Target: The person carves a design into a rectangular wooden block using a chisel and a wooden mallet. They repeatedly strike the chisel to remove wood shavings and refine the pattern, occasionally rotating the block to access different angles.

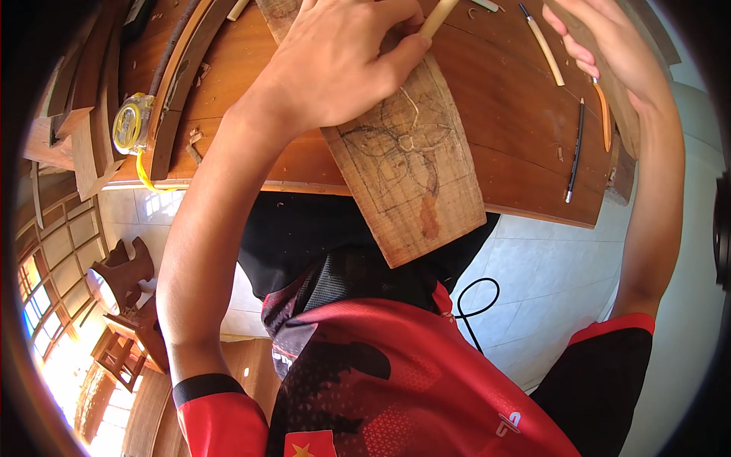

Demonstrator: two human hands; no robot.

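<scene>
My left hand (358,57) grips a pale wooden handle (437,17) over a long plank (403,221) with pencilled, partly carved flower lines; the handle's working end is hidden by my fingers. The plank lies sloping across the wooden workbench (502,152), its near end overhanging the edge. At upper right, my right hand (605,53) has curled fingers around a flat wooden piece (624,122), partly hidden by the hand. Beside it lie an orange curved-handled tool (604,114), a dark pencil (575,152) and a pale-handled tool (544,49).
A tape measure (131,123) and curved wooden strips (175,91) lie at left, by stacked timber (76,122) and wood shavings (196,145). Below are a tiled floor (506,274), a black cable (476,320) and carved wooden furniture (129,335) near a bright barred window.
</scene>
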